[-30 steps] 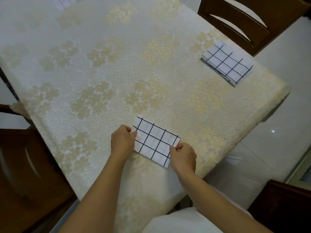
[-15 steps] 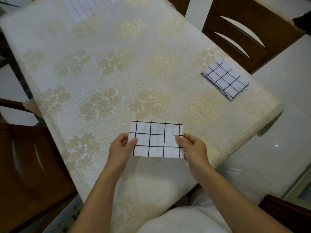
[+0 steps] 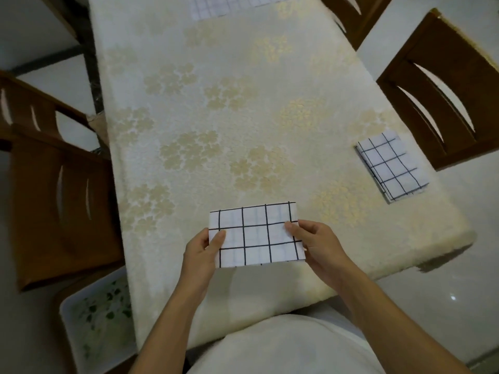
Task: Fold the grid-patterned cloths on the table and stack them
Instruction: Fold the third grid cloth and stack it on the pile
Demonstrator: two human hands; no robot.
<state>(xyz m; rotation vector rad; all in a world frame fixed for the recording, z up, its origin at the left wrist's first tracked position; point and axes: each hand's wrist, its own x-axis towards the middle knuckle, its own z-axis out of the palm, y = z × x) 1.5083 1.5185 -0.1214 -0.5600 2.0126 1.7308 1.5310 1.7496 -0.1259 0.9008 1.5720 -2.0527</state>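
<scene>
**One cloth folded and held; stacking not yet done**

A folded grid cloth (image 3: 256, 234) is held over the near edge of the table (image 3: 229, 109), in front of the person; it has been brought down to a compact rectangle, so its folding is judged complete or nearly so. A stack of folded cloths (image 3: 391, 166) is seen near the table's right edge, well apart from the held one; at least two layers can be made out, though the exact count cannot be told. At the far end an unfolded cloth (image 3: 216, 5) is partly cut off by the frame, and more may lie beside it; so part of the task is judged done, with the held piece yet to be carried to the stack and the far cloth yet to be folded.

The left hand (image 3: 201, 252) is closed on the cloth's left edge, thumb laid on top and fingers hidden beneath; the right hand (image 3: 316, 247) pinches the right edge in the same manner, thumb on top. Whether the cloth rests on the table or is raised just off it cannot be told for certain; a faint shadow under its near edge suggests it is raised.
</scene>
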